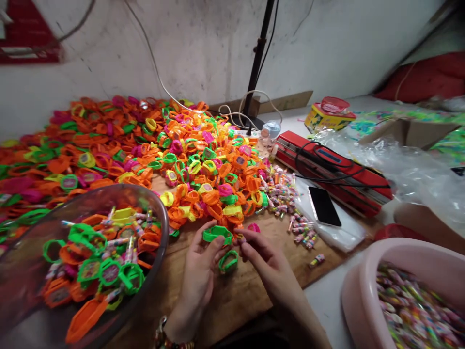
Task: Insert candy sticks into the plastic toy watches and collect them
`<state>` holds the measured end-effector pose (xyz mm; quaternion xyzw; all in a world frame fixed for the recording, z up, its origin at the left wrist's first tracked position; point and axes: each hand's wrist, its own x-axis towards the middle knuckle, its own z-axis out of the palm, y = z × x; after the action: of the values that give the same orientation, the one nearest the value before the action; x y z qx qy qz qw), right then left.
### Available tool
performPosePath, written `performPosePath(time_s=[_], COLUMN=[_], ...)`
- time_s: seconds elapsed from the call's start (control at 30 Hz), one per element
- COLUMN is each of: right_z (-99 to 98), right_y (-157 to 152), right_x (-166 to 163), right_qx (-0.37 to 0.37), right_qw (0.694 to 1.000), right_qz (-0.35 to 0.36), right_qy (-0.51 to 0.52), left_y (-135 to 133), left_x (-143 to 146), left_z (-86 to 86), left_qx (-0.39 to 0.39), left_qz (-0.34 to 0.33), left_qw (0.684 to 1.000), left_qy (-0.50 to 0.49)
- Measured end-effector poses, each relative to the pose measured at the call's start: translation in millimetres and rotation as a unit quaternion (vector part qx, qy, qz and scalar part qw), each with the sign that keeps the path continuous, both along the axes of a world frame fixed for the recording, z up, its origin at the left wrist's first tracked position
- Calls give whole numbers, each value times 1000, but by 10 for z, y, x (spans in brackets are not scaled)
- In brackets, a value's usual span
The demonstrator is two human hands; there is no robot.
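Note:
My left hand [201, 271] is closed on a green toy watch [217, 235], its band curved round. Close beside it, my right hand [267, 259] pinches a small wrapped candy roll [240, 237], mostly covered by the fingers. Another green toy watch [228, 261] is just below the fingertips, over the wooden board [247, 295]. Beyond my hands spreads a large heap of orange, green, yellow and pink toy watches [203, 169]. Loose candy rolls [281, 194] lie to the right of that heap, with a single candy roll [317, 261] nearer me.
A clear basin [163, 232] at left holds toy watches and candy rolls. At right stands a pink tub [358, 291] of wrapped candies. A phone [324, 206], a red sealer-like machine [337, 179] with a black cord, plastic film [410, 169] and a black pole [256, 63] are behind.

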<state>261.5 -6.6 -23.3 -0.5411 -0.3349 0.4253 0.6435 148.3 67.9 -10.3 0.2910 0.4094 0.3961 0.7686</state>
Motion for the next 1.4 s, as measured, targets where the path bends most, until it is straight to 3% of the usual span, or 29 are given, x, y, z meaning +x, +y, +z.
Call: performPosePath(time_s=[0.17, 0.4, 0.5, 0.63, 0.73, 0.87, 0.97, 1.1, 1.2, 1.3, 1.4], right_z=[38, -49, -35, 34, 92, 85, 28, -6, -2, -1, 27], right_y=[42, 55, 52, 56, 75, 109, 141, 178, 179, 174, 183], right_x=[-109, -186, -235, -289, -322, -383, -439, -444, -394, -368, -389], right_qx=[27, 62, 38, -19, -77, -90, -75, -70, -68, -71, -106], right_qw=[974, 870, 801, 688, 644, 664, 686, 743, 779, 794, 790], right_qz=[-35, -73, -82, -101, -108, -82, -68, -72, -84, -73, -40], right_qy=[-222, -483, -591, -719, -753, -737, -721, -661, -617, -600, -603], left_y=[-10, -40, -49, -77, -92, -64, -13, 54, 67, 48, 22], left_x=[-54, -103, -107, -133, -175, -245, -294, -336, -346, -342, -334], left_z=[36, 26, -18, -96, -148, -171, -148, -107, -92, -83, -77], left_qx=[49, 126, 166, 284, 420, 544, 558, 523, 461, 408, 414], left_qz=[51, 79, 91, 101, 93, 94, 86, 95, 82, 61, 64], left_qw=[996, 985, 973, 923, 841, 733, 706, 717, 765, 807, 803], left_qy=[62, 88, 128, 240, 329, 397, 427, 451, 442, 423, 423])
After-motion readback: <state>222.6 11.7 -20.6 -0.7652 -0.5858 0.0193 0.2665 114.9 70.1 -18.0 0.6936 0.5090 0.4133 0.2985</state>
